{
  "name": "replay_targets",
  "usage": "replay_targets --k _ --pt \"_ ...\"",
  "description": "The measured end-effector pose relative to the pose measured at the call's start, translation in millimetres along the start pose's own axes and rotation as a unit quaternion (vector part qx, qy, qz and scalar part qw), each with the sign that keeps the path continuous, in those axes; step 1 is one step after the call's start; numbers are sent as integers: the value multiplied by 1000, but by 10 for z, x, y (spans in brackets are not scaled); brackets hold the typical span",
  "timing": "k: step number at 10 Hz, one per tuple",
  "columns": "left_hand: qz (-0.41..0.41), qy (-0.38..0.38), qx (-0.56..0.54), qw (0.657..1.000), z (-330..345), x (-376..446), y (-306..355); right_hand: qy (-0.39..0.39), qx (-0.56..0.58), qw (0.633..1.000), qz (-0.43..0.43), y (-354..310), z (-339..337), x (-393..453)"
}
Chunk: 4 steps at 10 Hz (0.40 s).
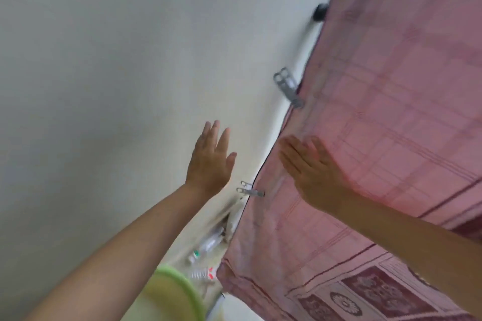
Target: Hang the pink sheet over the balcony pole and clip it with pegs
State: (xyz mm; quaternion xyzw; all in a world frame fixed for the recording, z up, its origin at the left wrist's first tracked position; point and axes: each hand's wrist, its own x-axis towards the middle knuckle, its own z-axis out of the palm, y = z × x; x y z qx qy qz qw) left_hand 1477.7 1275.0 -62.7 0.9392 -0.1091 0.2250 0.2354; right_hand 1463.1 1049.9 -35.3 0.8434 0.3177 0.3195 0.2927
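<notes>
Both hands spread: right hand flat on pegged pink sheet, left hand free.

The pink sheet runs off the top, right and bottom edges, so its full extent cannot be told, and it hides most of the pole beneath it. The dark fitting at the pole's end is blurred. The right hand is smeared by motion, its fingertips indistinct. The green basin is cut by the bottom edge. The bottles below are too blurred to identify; their labels are unreadable.
</notes>
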Motion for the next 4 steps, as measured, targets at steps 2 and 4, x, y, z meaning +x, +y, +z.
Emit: replay_targets --k 2,4 --pt "312 173 47 933 -593 672 1154 77 -17 975 206 743 -553 -273" --pt "367 272 46 888 -953 1301 2162 275 69 910 301 1314 -1322 -530"
